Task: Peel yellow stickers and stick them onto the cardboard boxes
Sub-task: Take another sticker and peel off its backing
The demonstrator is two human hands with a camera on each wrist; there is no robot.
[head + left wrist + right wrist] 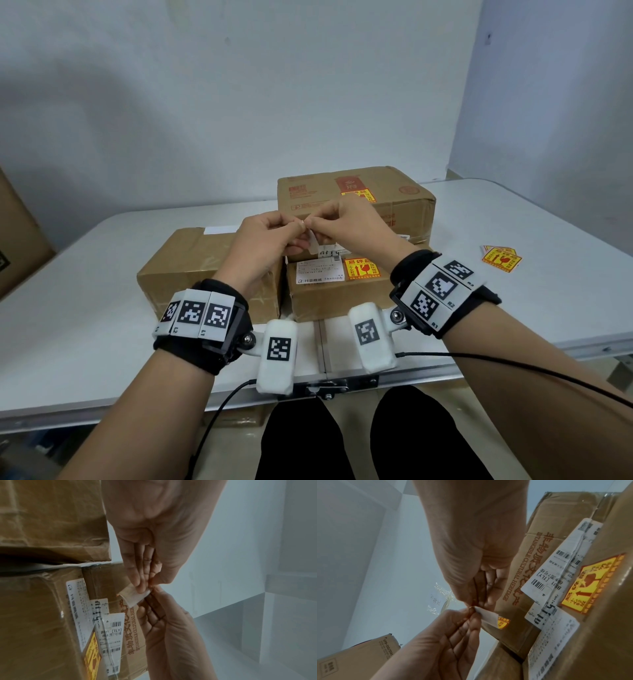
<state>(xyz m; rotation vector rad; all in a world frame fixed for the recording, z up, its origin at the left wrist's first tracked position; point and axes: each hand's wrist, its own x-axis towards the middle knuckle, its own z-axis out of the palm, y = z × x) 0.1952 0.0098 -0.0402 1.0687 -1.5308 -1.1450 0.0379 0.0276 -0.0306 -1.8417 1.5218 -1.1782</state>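
Both my hands meet above the boxes and pinch one corner of a small yellow sticker [314, 242], whose white backing faces me. My left hand [298, 229] holds it from the left, my right hand [317, 224] from the right. The white backing [135, 596] curls under the fingertips. A yellow edge shows at the sticker's [502, 622] far end. Below lie three cardboard boxes: a plain one [202, 270] at left, a front one [329, 298] bearing a yellow sticker [363, 269], and a big rear one [356, 192] with another yellow sticker [359, 197].
A small pile of yellow stickers [501, 258] lies on the white table [102, 308] to the right. Another cardboard box [17, 233] stands off the table at far left. Black cables [513, 365] run from my wrist cameras over the table's front edge.
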